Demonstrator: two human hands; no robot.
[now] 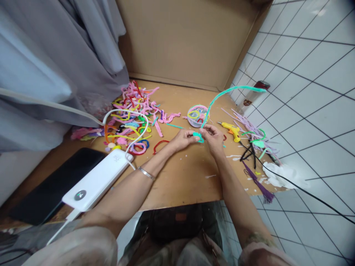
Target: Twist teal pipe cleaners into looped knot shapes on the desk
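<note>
Nearest, a dark bag [177, 223] is seen below the front edge of the bench [177, 181]. On the left, a white power bank [97, 181] is laid partly over a dark flat slab [36, 197], and from it a white cable [146, 123] is looped across part of a mixed heap of pipe cleaners [138, 101]. On the right, a purple tassel [259, 184] and a crumpled white wad [280, 175] are placed near the edge, and the bench's right side is crossed by a black cord [291, 183]. Farther in, a yellow glue gun [231, 130] is laid on its side beside a bundle of lilac stems [267, 140]. Beyond the hands a round tub [198, 120] of small pieces is set, with a clear bottle [249, 101] to its right. The back is closed off by a brown panel [183, 40], the left by a grey curtain [83, 37].

Both hands are held together over the middle of the bench, their fingers curled. By the left hand [183, 140] a small turquoise coil [197, 136] is pinched between thumb and fingers. By the right hand [212, 137], just beside it, a turquoise pipe cleaner [215, 101] is pinched near its lower end; its long free part is arched up rightward, the bottle's cap being partly covered by its tip in this view. Whether coil and stem are joined cannot be told.
</note>
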